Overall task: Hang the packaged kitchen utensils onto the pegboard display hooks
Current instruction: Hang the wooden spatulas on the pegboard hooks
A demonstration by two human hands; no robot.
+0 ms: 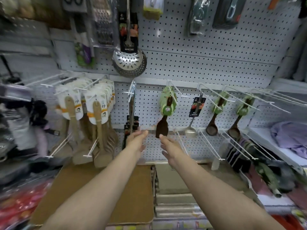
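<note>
A white pegboard (207,63) fills the wall ahead, with white wire hooks (181,95) sticking out. My left hand (137,140) and my right hand (170,145) both reach toward it with straight fingers and hold nothing. Just above my left hand hang black-carded utensils (131,125) on a hook. A dark wooden spatula (162,127) on a green card hangs right above my right fingertips. Further right hang a metal ladle (191,130) and two dark wooden spoons (211,128).
Wooden spatulas in white packs (98,113) crowd the hooks at left. A steel skimmer (129,60) hangs above. A cardboard box (99,188) sits below my arms. Long bare hooks (235,146) jut out at lower right, over folded cloth (289,136).
</note>
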